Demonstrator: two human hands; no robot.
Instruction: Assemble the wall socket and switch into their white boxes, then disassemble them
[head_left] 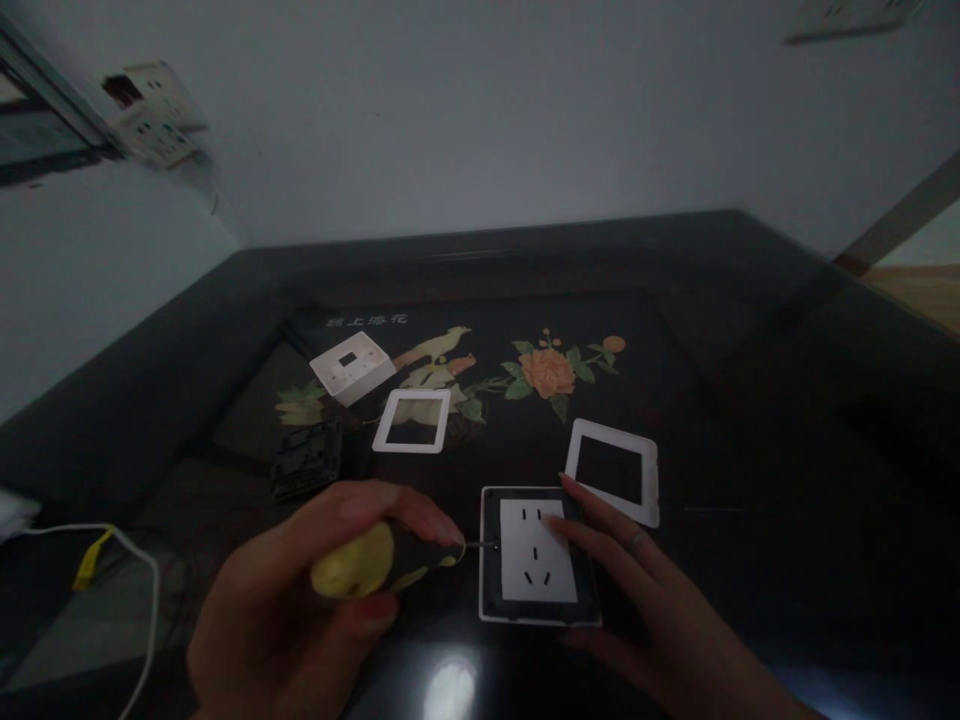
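My left hand [300, 590] is wrapped round the yellow and black handle of a screwdriver [424, 550]. Its thin shaft points right, the tip at the left edge of a wall socket [536, 560] with a white face and dark frame. My right hand [637, 580] grips that socket from the right, fingers over its upper right part and the thumb at its lower edge. Just behind the right fingers lies a white cover frame [651, 478]. A second white frame [382, 432] and a black socket module [306, 458] rest beyond my left hand.
A white back box [352, 366] sits farther back on the dark glossy table [720, 330], which has a bird-and-flower picture. At left a white cable [155, 600] with a yellow tag crosses the table. Sockets [161, 110] are mounted on the wall at upper left.
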